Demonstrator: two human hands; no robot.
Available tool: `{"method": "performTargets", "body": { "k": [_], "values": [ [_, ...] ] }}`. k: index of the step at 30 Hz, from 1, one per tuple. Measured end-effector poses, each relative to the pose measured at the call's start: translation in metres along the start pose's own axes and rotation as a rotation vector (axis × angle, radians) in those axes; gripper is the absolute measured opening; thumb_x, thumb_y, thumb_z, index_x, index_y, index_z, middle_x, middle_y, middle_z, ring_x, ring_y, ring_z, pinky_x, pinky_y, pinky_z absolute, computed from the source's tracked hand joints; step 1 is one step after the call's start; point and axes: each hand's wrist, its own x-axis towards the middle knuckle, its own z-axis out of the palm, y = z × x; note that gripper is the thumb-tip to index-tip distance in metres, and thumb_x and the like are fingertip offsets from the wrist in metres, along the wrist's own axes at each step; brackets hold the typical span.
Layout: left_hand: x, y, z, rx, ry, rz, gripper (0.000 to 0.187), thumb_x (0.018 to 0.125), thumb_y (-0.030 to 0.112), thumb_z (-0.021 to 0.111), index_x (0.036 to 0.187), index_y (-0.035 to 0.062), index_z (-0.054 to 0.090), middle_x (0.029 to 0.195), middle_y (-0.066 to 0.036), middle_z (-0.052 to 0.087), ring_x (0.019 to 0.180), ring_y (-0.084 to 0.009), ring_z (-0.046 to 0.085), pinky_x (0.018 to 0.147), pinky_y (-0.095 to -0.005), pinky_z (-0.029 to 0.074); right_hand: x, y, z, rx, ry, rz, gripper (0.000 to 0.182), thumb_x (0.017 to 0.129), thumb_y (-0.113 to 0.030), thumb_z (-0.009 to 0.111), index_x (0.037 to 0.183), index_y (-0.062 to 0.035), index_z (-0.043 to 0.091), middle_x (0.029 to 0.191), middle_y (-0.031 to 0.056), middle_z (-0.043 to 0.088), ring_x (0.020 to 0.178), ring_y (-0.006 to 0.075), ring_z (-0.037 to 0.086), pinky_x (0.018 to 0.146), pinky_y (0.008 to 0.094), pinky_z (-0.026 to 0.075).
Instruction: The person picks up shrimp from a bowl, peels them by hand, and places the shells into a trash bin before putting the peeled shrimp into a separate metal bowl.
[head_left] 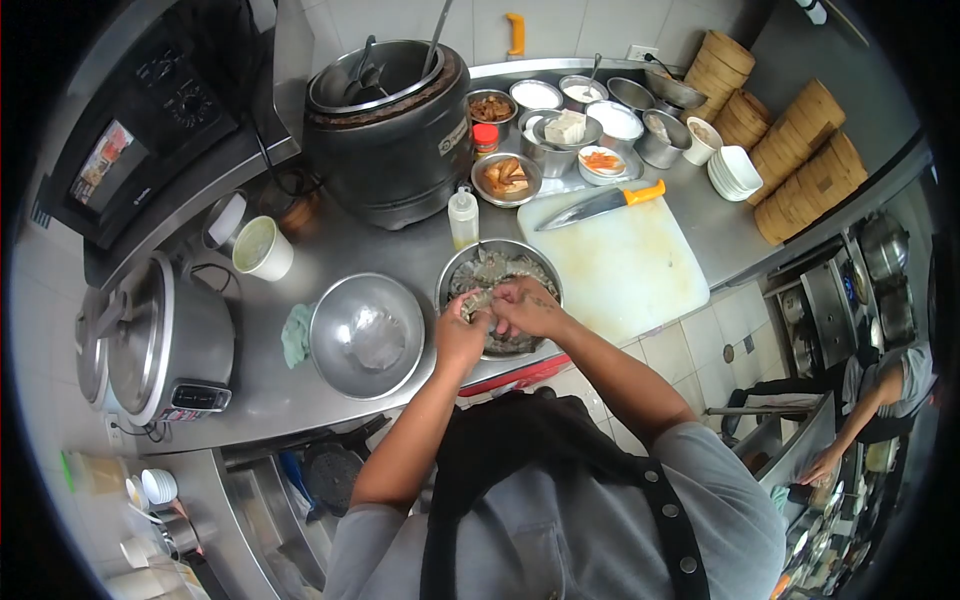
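Note:
Over a metal bowl (pixel 441 284) of raw grey shrimp (pixel 505 266), my two hands meet close together. Pinched in the fingers of my left hand (pixel 462 334) is a single shrimp (pixel 476 303). My right hand (pixel 527 307) is closed at the same shrimp, its fingertips pressed to it; the exact grip is partly hidden. To the left of that bowl stands a wider steel bowl (pixel 345 370) with a shiny, bare-looking inside. A white cutting board (pixel 640 275) lies to the right, and on it rests a knife (pixel 600 206) with a yellow handle.
Behind the shrimp stand a squeeze bottle (pixel 463 220) and a large black pot warmer (pixel 390 150). Small ingredient bowls (pixel 507 180) line the back, with bamboo steamers (pixel 810 185) at right. A rice cooker (pixel 170 340) and green cloth (pixel 297 334) sit left. Another person's arm (pixel 860 420) shows far right.

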Motion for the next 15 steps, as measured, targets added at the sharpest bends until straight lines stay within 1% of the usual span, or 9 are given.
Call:
{"method": "performTargets", "body": {
  "k": [1, 2, 3, 4, 6, 8, 11, 12, 15],
  "values": [
    [-0.002, 0.004, 0.0, -0.003, 0.002, 0.0, 0.031, 0.085, 0.002, 0.064, 0.116, 0.0003, 0.062, 0.099, -0.008, 0.066, 0.084, -0.0116, 0.061, 0.076, -0.0254, 0.049, 0.0, 0.0, 0.0, 0.02, 0.036, -0.013, 0.025, 0.088, -0.017, 0.053, 0.089, 0.0053, 0.063, 0.067, 0.0094, 0.066, 0.057, 0.0129, 0.063, 0.047, 0.0266, 0.049],
    [-0.005, 0.008, -0.001, -0.084, -0.06, -0.084, 0.03, 0.085, -0.001, 0.062, 0.115, -0.0007, 0.061, 0.098, -0.008, 0.066, 0.082, -0.0118, 0.062, 0.074, -0.0251, 0.051, 0.001, 0.0, 0.001, 0.039, 0.072, -0.027, 0.025, 0.087, -0.016, 0.054, 0.092, 0.0065, 0.064, 0.067, 0.0089, 0.066, 0.059, 0.0132, 0.064, 0.049, 0.0267, 0.049],
    [-0.007, 0.013, -0.002, -0.163, -0.124, -0.168, 0.029, 0.086, -0.003, 0.06, 0.114, -0.0018, 0.06, 0.097, -0.009, 0.066, 0.079, -0.0121, 0.063, 0.071, -0.0248, 0.053, 0.001, 0.0, 0.001, 0.037, 0.07, -0.029, 0.025, 0.087, -0.016, 0.054, 0.092, 0.0065, 0.064, 0.067, 0.0089, 0.066, 0.059, 0.0132, 0.064, 0.049, 0.0267, 0.049],
    [-0.007, 0.013, -0.002, -0.163, -0.122, -0.167, 0.029, 0.086, -0.003, 0.06, 0.114, -0.0018, 0.06, 0.097, -0.009, 0.066, 0.079, -0.0121, 0.063, 0.071, -0.0248, 0.053, 0.002, 0.001, 0.002, 0.006, 0.095, -0.082, 0.025, 0.086, -0.016, 0.054, 0.09, 0.0064, 0.064, 0.066, 0.0098, 0.065, 0.058, 0.0142, 0.063, 0.052, 0.0281, 0.049],
    [-0.004, 0.012, -0.002, -0.228, -0.104, -0.034, 0.027, 0.085, -0.007, 0.058, 0.112, -0.0041, 0.059, 0.096, -0.009, 0.066, 0.076, -0.0127, 0.065, 0.068, -0.0244, 0.055, 0.0, -0.003, 0.003, -0.024, 0.121, -0.134, 0.025, 0.085, -0.016, 0.055, 0.089, 0.0062, 0.065, 0.065, 0.0108, 0.065, 0.058, 0.0152, 0.062, 0.055, 0.0295, 0.049],
    [0.001, -0.001, -0.003, -0.211, -0.102, -0.015, 0.026, 0.085, -0.006, 0.059, 0.111, -0.0047, 0.06, 0.095, -0.009, 0.066, 0.077, -0.0129, 0.065, 0.068, -0.0247, 0.055, -0.002, -0.011, 0.003, -0.159, 0.186, -0.219, 0.023, 0.08, -0.017, 0.056, 0.085, 0.0043, 0.066, 0.063, 0.0146, 0.063, 0.058, 0.0186, 0.061, 0.059, 0.0331, 0.048],
    [0.004, -0.015, -0.001, -0.207, -0.079, 0.023, 0.025, 0.085, -0.003, 0.062, 0.11, -0.0058, 0.061, 0.091, -0.008, 0.067, 0.078, -0.0122, 0.065, 0.067, -0.0251, 0.054, 0.0, -0.006, 0.006, -0.245, 0.244, -0.298, 0.022, 0.077, -0.017, 0.057, 0.081, 0.0022, 0.067, 0.064, 0.0175, 0.061, 0.056, 0.0216, 0.06, 0.059, 0.0356, 0.047],
    [0.002, -0.015, -0.001, -0.218, -0.051, 0.047, 0.025, 0.085, -0.001, 0.063, 0.11, -0.0063, 0.061, 0.087, -0.007, 0.067, 0.078, -0.0115, 0.065, 0.065, -0.0253, 0.053, 0.0, -0.003, 0.007, -0.247, 0.247, -0.292, 0.022, 0.077, -0.017, 0.057, 0.081, 0.0022, 0.067, 0.064, 0.0175, 0.061, 0.056, 0.0216, 0.06, 0.059, 0.0356, 0.047],
    [-0.002, -0.014, -0.004, -0.193, -0.088, 0.036, 0.025, 0.086, 0.0, 0.063, 0.11, -0.0073, 0.061, 0.09, -0.008, 0.068, 0.079, -0.0121, 0.065, 0.067, -0.0251, 0.054, 0.001, 0.004, 0.008, -0.201, 0.24, -0.273, 0.022, 0.076, -0.016, 0.057, 0.083, 0.0026, 0.067, 0.064, 0.0181, 0.062, 0.056, 0.0251, 0.06, 0.059, 0.0364, 0.047]
  ]
}}
